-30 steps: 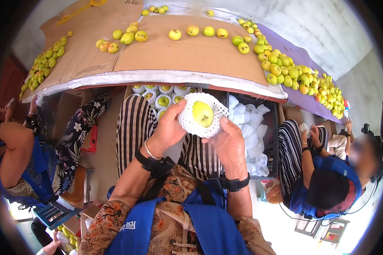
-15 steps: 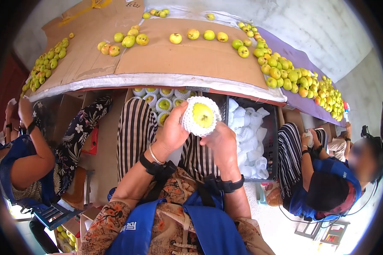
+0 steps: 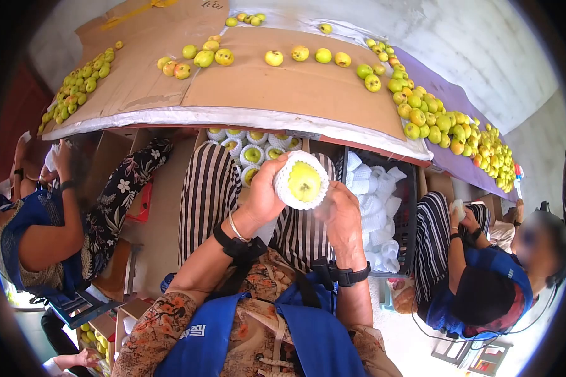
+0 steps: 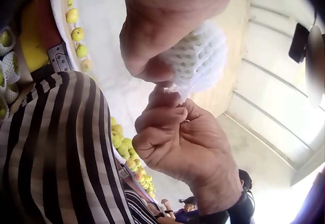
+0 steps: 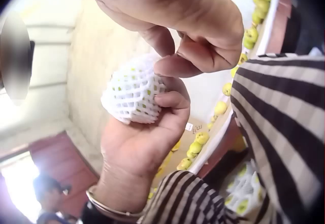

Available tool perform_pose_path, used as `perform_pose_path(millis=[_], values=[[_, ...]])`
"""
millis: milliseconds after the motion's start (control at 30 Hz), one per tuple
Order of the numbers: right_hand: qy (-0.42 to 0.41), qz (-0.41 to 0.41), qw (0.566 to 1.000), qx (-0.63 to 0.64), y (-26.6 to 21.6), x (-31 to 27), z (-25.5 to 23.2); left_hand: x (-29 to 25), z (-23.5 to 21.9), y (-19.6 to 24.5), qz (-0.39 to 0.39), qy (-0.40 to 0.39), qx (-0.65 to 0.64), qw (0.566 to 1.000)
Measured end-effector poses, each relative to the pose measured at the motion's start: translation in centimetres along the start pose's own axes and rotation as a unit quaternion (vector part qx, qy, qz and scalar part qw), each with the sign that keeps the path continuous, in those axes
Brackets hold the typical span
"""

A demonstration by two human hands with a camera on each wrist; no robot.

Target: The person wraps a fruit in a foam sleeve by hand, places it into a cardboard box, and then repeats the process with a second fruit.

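Both hands work one pear (image 3: 304, 181) above the lap: the left hand (image 3: 262, 193) cups it, the right hand (image 3: 341, 210) pinches the net (image 3: 287, 188) beneath, seemingly finishing wrapping; boxing likely follows.

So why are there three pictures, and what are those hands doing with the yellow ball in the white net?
All three pictures show the same moment. The big one comes from a camera on the person's head, looking down. The other two come from small cameras strapped to each wrist, so they see the hands from very close.

The "ball" is a yellow-green fruit inside a soft white foam net. The left hand cups the wrapped fruit, and the right hand pinches the net's lower end; the wrist views show that best.

In front is a table covered with cardboard, with many loose fruits on it. Below its edge sits a box of fruits already wrapped and a dark crate of empty nets. Other people sit on both sides.
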State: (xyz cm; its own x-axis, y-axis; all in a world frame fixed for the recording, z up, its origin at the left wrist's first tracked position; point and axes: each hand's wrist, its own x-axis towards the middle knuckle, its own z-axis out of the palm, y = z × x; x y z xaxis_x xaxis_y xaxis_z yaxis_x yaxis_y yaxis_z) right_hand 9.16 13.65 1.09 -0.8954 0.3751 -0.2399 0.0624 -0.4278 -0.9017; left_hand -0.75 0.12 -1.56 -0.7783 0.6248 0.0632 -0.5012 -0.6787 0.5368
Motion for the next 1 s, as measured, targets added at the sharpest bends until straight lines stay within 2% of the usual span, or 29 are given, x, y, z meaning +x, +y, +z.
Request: perform_pose_path(millis=[100,200,300,433,533,600,767,867,1000], values=[[-0.029,0.039,0.988,0.148,-0.1,-0.1,0.3,0.0,0.1,0.0,0.024,0.008,0.01,1.0],[-0.05,0.041,0.982,0.176,0.1,-0.1,0.0,-0.1,0.7,-0.1,0.044,-0.003,0.005,0.999],[-0.054,0.035,0.987,0.148,0.8,0.0,-0.2,-0.1,0.6,-0.3,0.069,-0.044,-0.018,0.997],[-0.124,0.071,0.962,0.231,1.6,0.2,-1.0,-0.2,1.2,-0.1,0.064,-0.009,0.063,0.996],[-0.125,0.01,0.973,0.193,1.2,-0.4,-0.1,-0.5,1.7,-0.3,0.088,-0.007,0.131,0.987],[-0.111,0.01,0.968,0.223,0.8,-0.7,0.4,-0.5,1.7,-0.8,0.093,-0.013,0.134,0.986],[-0.061,-0.015,0.971,0.23,0.1,-0.8,-0.1,-0.2,1.0,0.0,0.064,-0.046,0.216,0.973],[-0.063,-0.016,0.971,0.232,0.1,-0.4,-1.0,-0.4,1.3,0.5,-0.004,-0.023,0.19,0.981],[-0.047,-0.003,0.986,0.163,-0.9,-0.9,-1.0,-0.7,1.2,0.8,-0.029,-0.024,0.162,0.986]])
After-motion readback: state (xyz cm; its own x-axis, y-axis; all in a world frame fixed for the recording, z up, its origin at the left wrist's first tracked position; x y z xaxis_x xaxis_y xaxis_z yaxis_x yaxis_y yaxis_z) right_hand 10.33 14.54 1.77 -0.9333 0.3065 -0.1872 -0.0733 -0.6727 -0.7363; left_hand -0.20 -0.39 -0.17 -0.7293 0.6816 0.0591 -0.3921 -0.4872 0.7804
